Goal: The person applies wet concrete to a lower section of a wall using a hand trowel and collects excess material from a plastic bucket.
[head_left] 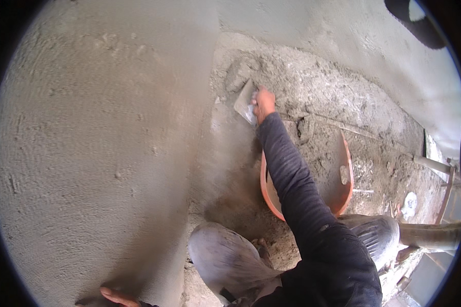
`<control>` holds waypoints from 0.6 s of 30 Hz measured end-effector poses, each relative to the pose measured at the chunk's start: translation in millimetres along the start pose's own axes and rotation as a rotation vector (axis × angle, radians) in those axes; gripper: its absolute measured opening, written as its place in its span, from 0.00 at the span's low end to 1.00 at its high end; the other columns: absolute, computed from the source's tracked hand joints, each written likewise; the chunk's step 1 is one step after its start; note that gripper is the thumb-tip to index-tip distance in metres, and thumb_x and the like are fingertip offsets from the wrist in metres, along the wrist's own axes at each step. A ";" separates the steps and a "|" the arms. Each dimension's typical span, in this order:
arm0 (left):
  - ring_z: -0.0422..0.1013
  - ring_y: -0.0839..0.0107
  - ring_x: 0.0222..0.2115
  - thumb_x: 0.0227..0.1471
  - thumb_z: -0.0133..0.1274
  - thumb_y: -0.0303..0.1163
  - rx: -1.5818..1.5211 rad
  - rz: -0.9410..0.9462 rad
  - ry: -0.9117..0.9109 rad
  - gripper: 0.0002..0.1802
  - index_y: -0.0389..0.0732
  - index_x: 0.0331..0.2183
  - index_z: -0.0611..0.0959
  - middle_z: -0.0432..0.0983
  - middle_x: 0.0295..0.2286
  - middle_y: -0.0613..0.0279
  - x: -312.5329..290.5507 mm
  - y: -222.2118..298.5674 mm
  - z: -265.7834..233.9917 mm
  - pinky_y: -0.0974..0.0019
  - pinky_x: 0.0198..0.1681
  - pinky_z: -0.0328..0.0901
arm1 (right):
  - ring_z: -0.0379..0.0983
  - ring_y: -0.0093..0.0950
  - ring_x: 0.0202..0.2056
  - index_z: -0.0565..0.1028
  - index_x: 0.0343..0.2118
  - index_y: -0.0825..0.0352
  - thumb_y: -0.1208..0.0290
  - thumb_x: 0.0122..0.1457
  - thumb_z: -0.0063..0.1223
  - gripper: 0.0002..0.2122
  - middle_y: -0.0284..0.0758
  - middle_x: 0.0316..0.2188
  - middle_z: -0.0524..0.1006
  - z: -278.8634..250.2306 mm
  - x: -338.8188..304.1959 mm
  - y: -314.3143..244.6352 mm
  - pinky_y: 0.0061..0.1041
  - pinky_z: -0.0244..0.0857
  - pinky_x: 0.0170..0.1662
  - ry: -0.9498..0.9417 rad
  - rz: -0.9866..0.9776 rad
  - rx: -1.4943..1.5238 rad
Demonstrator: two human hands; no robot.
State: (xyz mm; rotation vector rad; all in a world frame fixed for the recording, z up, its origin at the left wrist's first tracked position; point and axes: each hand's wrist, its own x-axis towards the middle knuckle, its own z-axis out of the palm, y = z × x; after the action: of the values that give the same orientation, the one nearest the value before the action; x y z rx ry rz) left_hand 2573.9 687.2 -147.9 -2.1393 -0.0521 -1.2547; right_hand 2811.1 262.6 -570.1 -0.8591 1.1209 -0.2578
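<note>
My right hand (pixel 264 104) reaches far forward and is closed round a trowel (pixel 245 102). The trowel's flat grey blade lies close to the base of the left wall, beside a heap of wet mortar (pixel 241 72); whether it touches the surface I cannot tell. Under my right forearm stands an orange-rimmed tub (pixel 349 162), partly hidden by the sleeve. At the lower left edge, my left hand (pixel 119 297) is only partly in view, its fingers stretched out against the plastered wall (pixel 97 153) and nothing visible in them.
Another smooth grey wall (pixel 353 30) rises at the far side, with rough mortar along its foot. A round pole (pixel 430 235) and a wooden piece (pixel 447 194) stand at the right, near a crumpled clear plastic bag (pixel 409 204). My bent knees flank the tub's near side.
</note>
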 end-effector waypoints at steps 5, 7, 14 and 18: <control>0.36 0.39 0.67 0.55 0.46 0.67 -0.011 -0.006 0.047 0.38 0.48 0.55 0.76 0.48 0.64 0.38 -0.5 3.1 2.0 0.32 0.64 0.30 | 0.61 0.23 0.15 0.69 0.35 0.64 0.59 0.65 0.49 0.12 0.30 0.19 0.68 -9.5 -27.0 -8.7 0.27 0.56 0.17 -0.110 -0.032 0.228; 0.36 0.39 0.67 0.55 0.46 0.66 -0.008 -0.003 0.054 0.38 0.47 0.55 0.76 0.49 0.64 0.39 0.1 4.0 0.4 0.32 0.64 0.30 | 0.61 0.21 0.15 0.69 0.34 0.62 0.57 0.65 0.49 0.12 0.29 0.19 0.67 -11.2 -52.4 12.8 0.25 0.56 0.17 -0.107 -0.066 0.197; 0.36 0.40 0.67 0.55 0.46 0.66 -0.010 0.012 0.031 0.38 0.47 0.54 0.77 0.49 0.64 0.40 3.3 -0.9 -3.2 0.32 0.64 0.29 | 0.68 0.33 0.18 0.74 0.37 0.66 0.49 0.63 0.50 0.20 0.40 0.23 0.74 -86.6 -158.2 63.2 0.35 0.63 0.22 0.002 -0.404 -0.456; 0.36 0.41 0.67 0.54 0.48 0.66 -0.049 -0.001 0.043 0.37 0.47 0.52 0.79 0.50 0.64 0.41 -0.8 -5.0 0.6 0.33 0.64 0.26 | 0.74 0.53 0.43 0.73 0.46 0.75 0.52 0.64 0.45 0.25 0.58 0.39 0.77 -196.1 -135.3 -19.0 0.43 0.67 0.45 0.223 -0.601 -1.016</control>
State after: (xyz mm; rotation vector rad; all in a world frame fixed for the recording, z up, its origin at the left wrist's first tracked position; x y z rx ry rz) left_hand 2572.3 691.7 -146.2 -2.1530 -0.0044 -1.3141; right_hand 2585.3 236.3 -496.4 -2.1215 1.1626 -0.2756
